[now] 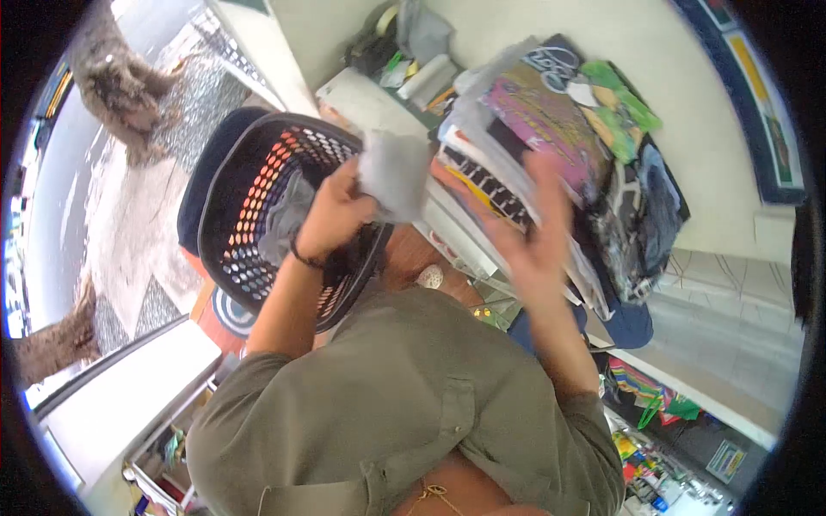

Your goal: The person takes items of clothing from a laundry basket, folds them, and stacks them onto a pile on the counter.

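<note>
My left hand (pixel 340 211) is closed on a bunched, translucent grey-white plastic bag (pixel 394 175), held over the right rim of a black perforated basket (pixel 249 193). Inside the basket lies more crumpled grey plastic (pixel 288 215). My right hand (pixel 538 228) is blurred, its fingers apart, in front of a tall stack of folded bags and printed fabric (pixel 495 176). Nothing shows in its grasp. A purple printed piece (pixel 542 112) lies on top of the stack, with green and dark pieces beside it.
Behind the basket, a white ledge (pixel 366 99) holds rolls and small items. A white shelf (pixel 731 361) runs along the right, with colourful packets below it. At the left a doorway opens onto pavement (pixel 129 232) and tree trunks. A white counter (pixel 129 404) stands lower left.
</note>
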`<state>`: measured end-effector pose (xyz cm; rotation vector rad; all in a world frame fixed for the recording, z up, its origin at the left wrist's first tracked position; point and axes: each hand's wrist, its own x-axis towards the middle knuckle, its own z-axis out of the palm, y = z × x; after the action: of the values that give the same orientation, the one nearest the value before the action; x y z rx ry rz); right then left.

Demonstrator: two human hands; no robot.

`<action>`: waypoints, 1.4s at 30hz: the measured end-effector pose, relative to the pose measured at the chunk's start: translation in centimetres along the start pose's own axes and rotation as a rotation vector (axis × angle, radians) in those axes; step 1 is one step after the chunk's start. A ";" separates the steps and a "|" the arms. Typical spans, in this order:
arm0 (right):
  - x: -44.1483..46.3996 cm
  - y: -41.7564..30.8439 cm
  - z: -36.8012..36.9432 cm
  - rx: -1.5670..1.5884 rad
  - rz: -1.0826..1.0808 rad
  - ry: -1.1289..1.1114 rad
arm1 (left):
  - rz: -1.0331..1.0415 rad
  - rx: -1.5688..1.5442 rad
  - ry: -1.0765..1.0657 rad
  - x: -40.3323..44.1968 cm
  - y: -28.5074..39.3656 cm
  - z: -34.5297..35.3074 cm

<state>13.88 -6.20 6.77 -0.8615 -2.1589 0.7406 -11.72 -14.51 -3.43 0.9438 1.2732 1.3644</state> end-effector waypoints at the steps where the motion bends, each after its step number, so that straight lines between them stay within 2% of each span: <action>1: -0.3 -1.2 1.7 0.086 -0.015 -0.085 | 0.073 0.000 -0.038 -0.4 2.0 2.5; 2: -0.1 -2.2 3.4 0.357 0.128 -0.051 | 0.118 -0.057 -0.091 -0.9 2.9 4.6; 6: 2.0 -1.1 1.5 0.376 0.132 0.026 | 0.115 0.062 -0.256 -4.1 6.6 7.1; 8: 4.2 -1.2 -2.2 0.157 0.071 0.248 | 0.096 0.218 -0.341 -4.6 6.9 5.3; 9: 5.2 -1.7 -4.0 0.192 0.170 0.337 | 0.084 0.332 -0.386 -4.3 6.3 3.7; 10: 6.1 -0.2 -5.5 0.242 0.174 0.427 | 0.066 0.446 -0.428 -4.1 5.5 2.2; 11: 6.8 1.6 -6.9 0.113 0.148 0.449 | -0.059 0.401 -0.414 -3.8 4.2 0.8; 12: 6.9 2.7 -8.0 -0.124 0.166 0.375 | -0.175 0.394 -0.405 -3.2 2.0 -0.9; 13: 6.7 4.7 -9.1 -0.771 0.326 0.166 | -0.086 0.325 -0.353 -2.6 -1.1 -2.8; 14: 6.2 5.7 -8.0 -1.348 0.385 -0.038 | -0.087 0.399 -0.344 -1.5 -3.6 -4.9; 15: 5.1 11.7 -7.7 -1.296 0.371 0.035 | -0.068 0.632 -0.378 -0.6 -5.9 -7.1; 16: 4.6 13.4 -7.7 -1.239 0.335 0.090 | -0.143 0.693 -0.407 0.0 -9.7 -9.8; 17: 4.2 14.3 -7.7 -1.184 0.298 0.152 | -0.339 0.840 -0.408 0.2 -12.2 -11.2; 19: 3.5 14.2 -6.7 -1.103 0.258 0.245 | -0.461 1.251 -0.564 0.6 -18.9 -13.1; 22: 3.8 13.0 -6.0 -1.039 0.234 0.316 | -0.592 1.679 -1.215 0.9 -29.0 -13.3; 25: 4.0 13.6 -6.2 -0.995 0.238 0.306 | -0.738 1.668 -1.019 -3.3 -31.5 -11.9; 26: 4.0 13.7 -6.2 -0.995 0.239 0.302 | -0.806 1.569 -0.958 -4.3 -33.0 -12.4; 27: 3.9 13.9 -6.3 -0.995 0.242 0.299 | -0.870 1.470 -0.897 -6.1 -37.4 -13.8; 28: 4.0 14.0 -6.3 -0.993 0.243 0.301 | -0.929 1.375 -0.830 -6.4 -35.3 -13.5; 29: 4.0 13.9 -6.3 -0.981 0.236 0.306 | -0.919 1.467 -0.658 -6.7 -33.2 -12.0; 32: 4.1 14.2 -6.5 -0.949 0.202 0.304 | -0.802 1.376 -0.593 -7.0 -36.4 -15.9; 33: 4.1 14.3 -6.7 -0.906 0.199 0.293 | -0.531 1.366 -0.262 -7.0 -35.8 -16.4; 36: 4.4 14.2 -7.3 -0.712 0.169 0.320 | -0.842 0.954 -0.351 -2.5 -20.5 -15.3; 38: 4.7 13.8 -7.8 -0.497 0.120 0.399 | -0.718 0.550 -0.246 -1.9 -17.2 -15.7; 39: 4.8 11.0 -7.3 -0.498 0.075 0.446 | -0.665 0.336 -0.185 -2.0 -14.0 -14.7; 40: 4.5 8.3 -6.1 -0.602 -0.055 0.469 | -0.606 0.122 -0.130 -2.0 -10.8 -13.5; 41: 4.1 5.9 -4.8 -0.709 -0.183 0.490 | -0.531 0.014 -0.162 -2.0 -8.3 -12.3; 42: 3.4 4.9 -3.1 -0.620 -0.282 0.413 | -0.454 -0.092 -0.198 -1.7 -6.0 -10.9</action>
<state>16.14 0.17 6.54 -0.8827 -2.0734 -0.2548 -21.03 -18.74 -10.74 0.6564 1.1735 0.9417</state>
